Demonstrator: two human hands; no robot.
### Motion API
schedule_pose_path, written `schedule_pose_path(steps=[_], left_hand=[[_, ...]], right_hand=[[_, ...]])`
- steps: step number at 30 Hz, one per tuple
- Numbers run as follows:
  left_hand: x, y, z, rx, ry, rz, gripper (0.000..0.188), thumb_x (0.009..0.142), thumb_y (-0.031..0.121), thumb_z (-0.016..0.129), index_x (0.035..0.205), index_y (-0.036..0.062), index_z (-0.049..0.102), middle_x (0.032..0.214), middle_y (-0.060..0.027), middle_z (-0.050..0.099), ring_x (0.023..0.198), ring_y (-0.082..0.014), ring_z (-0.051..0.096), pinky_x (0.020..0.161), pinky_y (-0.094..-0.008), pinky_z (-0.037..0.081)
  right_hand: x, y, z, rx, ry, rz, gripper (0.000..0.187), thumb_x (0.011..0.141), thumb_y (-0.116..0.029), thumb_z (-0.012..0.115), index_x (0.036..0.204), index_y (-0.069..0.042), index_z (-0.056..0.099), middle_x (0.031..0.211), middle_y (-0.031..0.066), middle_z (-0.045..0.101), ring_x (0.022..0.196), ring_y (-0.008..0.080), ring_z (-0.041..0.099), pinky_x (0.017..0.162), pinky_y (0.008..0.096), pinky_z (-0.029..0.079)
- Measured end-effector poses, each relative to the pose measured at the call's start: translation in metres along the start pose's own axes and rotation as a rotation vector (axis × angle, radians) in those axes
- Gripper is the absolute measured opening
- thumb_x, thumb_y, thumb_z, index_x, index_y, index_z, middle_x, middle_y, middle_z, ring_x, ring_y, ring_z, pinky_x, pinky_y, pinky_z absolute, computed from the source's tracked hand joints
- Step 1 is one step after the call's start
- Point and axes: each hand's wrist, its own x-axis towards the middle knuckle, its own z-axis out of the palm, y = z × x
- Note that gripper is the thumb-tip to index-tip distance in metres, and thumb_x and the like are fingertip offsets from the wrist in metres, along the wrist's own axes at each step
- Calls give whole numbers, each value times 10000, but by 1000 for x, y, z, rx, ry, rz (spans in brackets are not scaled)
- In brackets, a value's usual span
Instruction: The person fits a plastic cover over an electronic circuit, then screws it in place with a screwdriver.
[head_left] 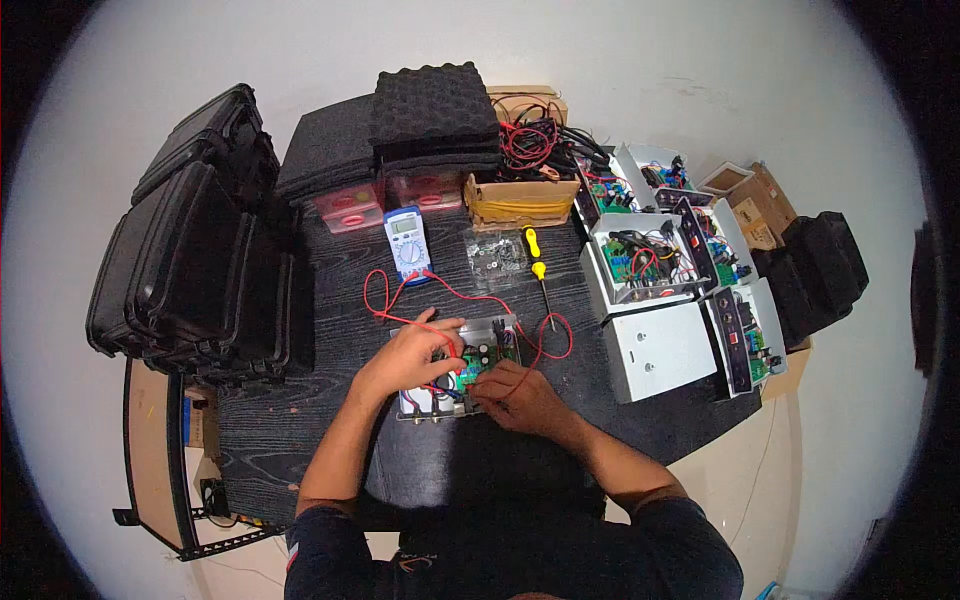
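A metal-cased unit with a green circuit board (pixel 467 373) lies in front of me on the table. Over its left side, my left hand (pixel 412 358) has its fingers curled round a red test probe (pixel 454 352) that points down at the board. My right hand (pixel 522 398) is closed at the board's right side, where the other red test lead (pixel 567 342) runs into its fingers; the tip there is hidden. Both leads come from a blue-and-white multimeter (pixel 408 245) standing beyond the unit. A yellow-handled screwdriver (pixel 536 256) lies to the right of the meter.
Black hard cases (pixel 175 265) are stacked on the left. Black foam (pixel 435 110) and red-and-clear boxes (pixel 352 207) stand at the back, beside a cardboard box (pixel 522 202) of cables. Several open white units (pixel 640 262) and a closed one (pixel 660 350) fill the right.
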Motion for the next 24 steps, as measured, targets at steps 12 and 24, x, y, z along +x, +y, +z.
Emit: schedule_pose_path(steps=[12,24], left_hand=[[-4,1,-26,-314,341,-235,229,1074,126,540,1251,6,623,897,-35,684,770,-84,628,744,-285,538],[-13,-105,-1,-42,855,-214,363,1064,205,593,1327,-33,670,1166,-236,753,1028,-293,746,902,-374,554]], right_hand=[[-5,22,-3,177,89,74,119,943,-91,733,1046,-35,717,1025,99,717,963,258,695,830,383,569],[38,68,-47,31,502,580,249,1105,-242,524,1062,-17,623,817,189,712,766,357,715,701,467,541]])
